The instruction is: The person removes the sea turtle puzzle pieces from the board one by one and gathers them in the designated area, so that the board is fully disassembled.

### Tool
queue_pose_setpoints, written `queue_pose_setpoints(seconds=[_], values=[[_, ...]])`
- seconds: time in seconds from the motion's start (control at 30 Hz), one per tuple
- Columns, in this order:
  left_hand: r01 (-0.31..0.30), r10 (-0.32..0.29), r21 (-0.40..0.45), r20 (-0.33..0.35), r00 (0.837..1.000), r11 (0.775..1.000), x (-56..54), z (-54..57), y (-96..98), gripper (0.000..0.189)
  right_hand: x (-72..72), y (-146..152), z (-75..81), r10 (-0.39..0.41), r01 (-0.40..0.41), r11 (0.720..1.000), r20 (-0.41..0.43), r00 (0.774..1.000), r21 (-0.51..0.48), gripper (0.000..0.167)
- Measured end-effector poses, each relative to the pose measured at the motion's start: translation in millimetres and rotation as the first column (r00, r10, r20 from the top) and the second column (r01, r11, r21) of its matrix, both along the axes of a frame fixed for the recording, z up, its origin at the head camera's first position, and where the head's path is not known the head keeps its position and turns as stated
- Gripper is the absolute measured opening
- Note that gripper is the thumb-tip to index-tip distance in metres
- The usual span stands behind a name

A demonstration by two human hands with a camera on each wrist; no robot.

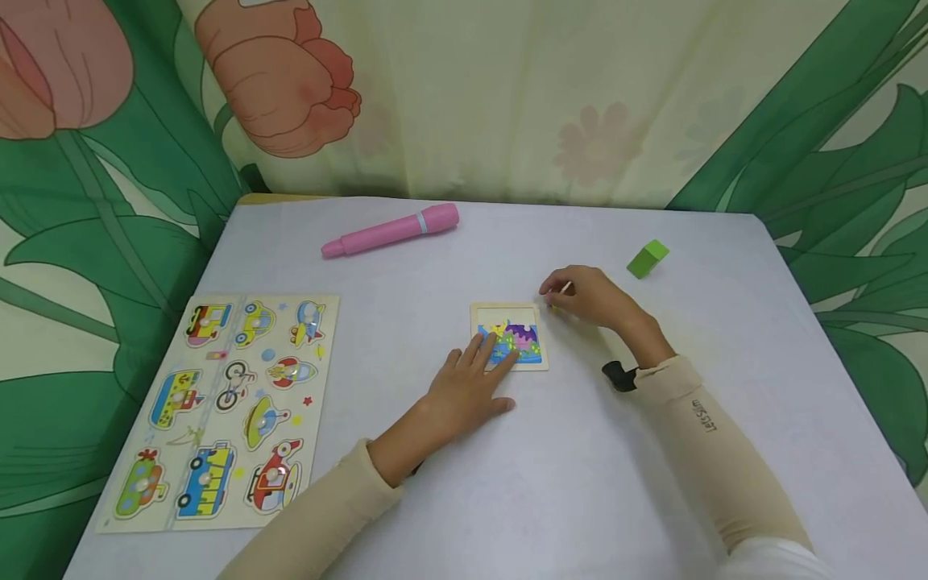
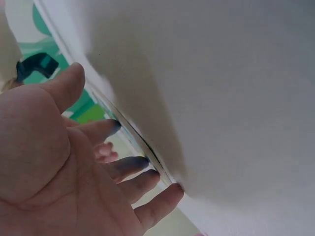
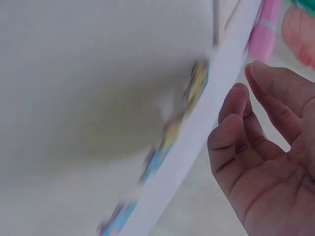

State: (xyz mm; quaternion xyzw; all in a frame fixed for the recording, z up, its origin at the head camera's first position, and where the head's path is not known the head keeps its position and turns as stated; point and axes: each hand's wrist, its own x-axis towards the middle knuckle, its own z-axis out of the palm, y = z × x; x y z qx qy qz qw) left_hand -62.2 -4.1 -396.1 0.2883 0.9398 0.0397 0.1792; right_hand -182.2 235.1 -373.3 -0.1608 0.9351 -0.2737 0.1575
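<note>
Steadying the small puzzle board (image 1: 507,314), approx. mid-counter (image 1: 551,483), looks like the L hand's (image 1: 466,391) job: fingers fairly straight & spread, tips over the board's lower L part; its top strip is bare. R hand (image 1: 590,296) is just off the upper R corner, fingers curled, thumb close to index; can't tell if they pinch a pc. Loose pcs (image 3: 171,130) lie on the counter nearby, roughly in a row. Main risk, imo: pcs that thin are hard to grip, so one could flip or skid, esp. w/ the hand hiding it from above. If the L fingers press unevenly or drag, the board could slide or fitted pcs pop up. A pc turned wrong would prob. jam. Green block (image 1: 648,258) could get bumped if the R wrist swings out.
</note>
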Motion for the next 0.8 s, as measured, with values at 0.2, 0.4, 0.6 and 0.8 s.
queue_pose_setpoints(seconds=[0.2, 0.4, 0.6, 0.8], values=[[-0.002, 0.002, -0.007, 0.026, 1.000, 1.000, 7.8, 4.3, -4.4, 0.075, 1.2, -36, -11.9, 0.085, -0.084, 0.996, 0.025, 0.996, -0.032, 0.015], [0.008, -0.007, -0.017, 0.047, 0.999, 1.000, 15.9, 9.1, -7.3, 0.078, 5.6, -53, -12.6, 0.125, -0.123, 0.992, 0.051, 0.991, -0.039, 0.015], [0.025, -0.024, -0.035, 0.023, 0.999, 0.999, 20.8, 11.3, -9.6, 0.079, 11.3, -62, -12.3, 0.177, -0.173, 0.984, 0.096, 0.980, -0.048, 0.019], [0.014, -0.014, -0.028, -0.007, 1.000, 1.000, 23.1, 11.8, -13.5, 0.077, 13.3, -68, -15.7, 0.240, -0.232, 0.970, 0.117, 0.964, -0.075, 0.024]])
